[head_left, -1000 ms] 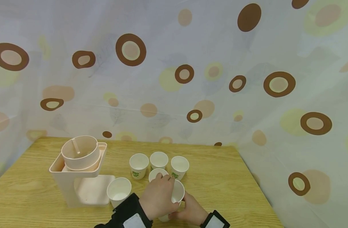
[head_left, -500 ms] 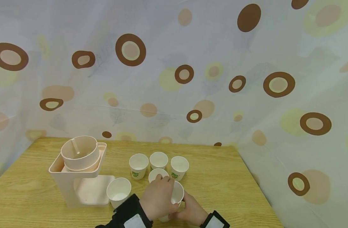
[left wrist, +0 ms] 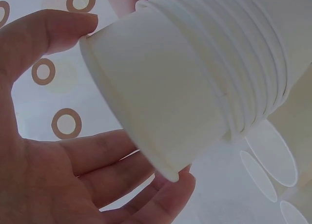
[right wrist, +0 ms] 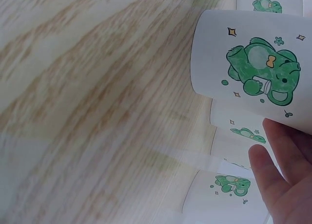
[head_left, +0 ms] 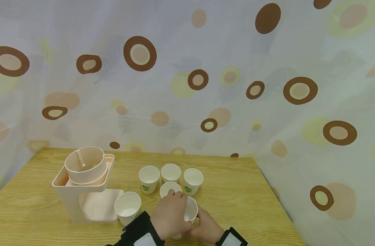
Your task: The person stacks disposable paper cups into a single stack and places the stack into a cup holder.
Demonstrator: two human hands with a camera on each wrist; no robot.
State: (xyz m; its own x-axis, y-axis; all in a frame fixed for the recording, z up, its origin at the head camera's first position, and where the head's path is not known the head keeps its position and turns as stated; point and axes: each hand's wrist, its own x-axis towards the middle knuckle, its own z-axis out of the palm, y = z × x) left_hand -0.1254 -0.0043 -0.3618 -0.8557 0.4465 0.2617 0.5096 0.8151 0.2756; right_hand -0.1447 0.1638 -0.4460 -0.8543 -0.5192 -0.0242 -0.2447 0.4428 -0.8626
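Observation:
My left hand [head_left: 170, 215] pinches the rim of a white paper cup [left wrist: 151, 83] between thumb and fingertips. That cup sits partly drawn out at the end of a nested stack of paper cups [left wrist: 261, 48], whose several rims lie close together. My right hand [head_left: 207, 227] holds the stack from the right side. In the right wrist view, the end cup [right wrist: 253, 63] bears a green cartoon bear, and the fingertips [right wrist: 265, 158] show below it. Much of the stack is hidden behind my left hand in the head view.
Several paper cups [head_left: 149, 187] stand upright just beyond my hands. Another cup [head_left: 127, 206] stands left of my left wrist, beside a cream-coloured appliance [head_left: 86, 174] with a round container on top. The wooden table [head_left: 246, 194] meets a patterned cloth [head_left: 236, 51] behind.
The held cup's rim has sunk very slightly in the head view. Both hands stay almost in place, and the standing cups have not moved.

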